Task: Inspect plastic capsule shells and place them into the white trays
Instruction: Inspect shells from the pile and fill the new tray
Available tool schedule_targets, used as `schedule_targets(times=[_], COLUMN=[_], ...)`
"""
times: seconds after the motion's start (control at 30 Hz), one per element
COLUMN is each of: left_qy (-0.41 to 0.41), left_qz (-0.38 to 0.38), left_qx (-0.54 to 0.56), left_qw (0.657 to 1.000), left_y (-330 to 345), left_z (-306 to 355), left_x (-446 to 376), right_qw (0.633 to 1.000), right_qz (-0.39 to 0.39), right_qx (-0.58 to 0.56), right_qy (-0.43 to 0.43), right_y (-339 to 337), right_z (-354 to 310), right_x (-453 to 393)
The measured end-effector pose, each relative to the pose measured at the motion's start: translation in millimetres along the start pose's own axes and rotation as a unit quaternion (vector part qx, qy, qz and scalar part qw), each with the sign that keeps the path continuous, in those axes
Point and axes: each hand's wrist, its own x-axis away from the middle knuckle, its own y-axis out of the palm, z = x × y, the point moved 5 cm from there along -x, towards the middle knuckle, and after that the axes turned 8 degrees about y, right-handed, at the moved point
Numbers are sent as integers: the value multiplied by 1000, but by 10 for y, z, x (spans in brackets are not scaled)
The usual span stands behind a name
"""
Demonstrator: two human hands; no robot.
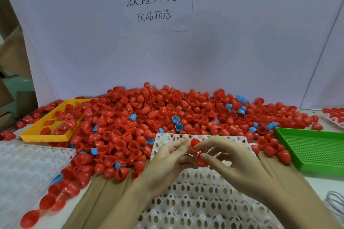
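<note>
Inspection step in hand. Left hand (pixel 165 161) and right hand (pixel 240 165) each pinch a red shell: upper shell (pixel 194 145), lower shell (pixel 202 160), held above the white tray (pixel 195 200). Next, judged: seat both in open tray pockets.

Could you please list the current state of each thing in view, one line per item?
Left hand: pinches the upper red shell.
Right hand: holds the lower red shell.
Upper red shell: held above the tray.
Lower red shell: held, not yet placed.
White tray: its visible holes unfilled.
Yellow tray: holds a few red shells.
Green tray: nothing visible inside.
Shell pile: loose, mostly red, some blue.
</note>
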Motion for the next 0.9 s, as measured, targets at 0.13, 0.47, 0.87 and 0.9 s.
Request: schedule_targets(times=[0.13,0.47,0.87,0.9], left_qy=[8,-9,-60,-60], left_qz=[11,-37,-119,-118], left_qx=[-24,-197,-291,-290], left_qw=[1000,980,947,948], left_y=[21,194,313,313], left_z=[12,-20,-43,-43], left_x=[9,53,93,92], right_qw=[997,990,978,976], right_qz=[20,83,-24,-28], right_qx=[76,110,204,214], right_qy=[-29,40,41,37], right_y=[12,-228,576,655], right_z=[-37,205,108,105], right_x=[5,-111,-1174,-1260])
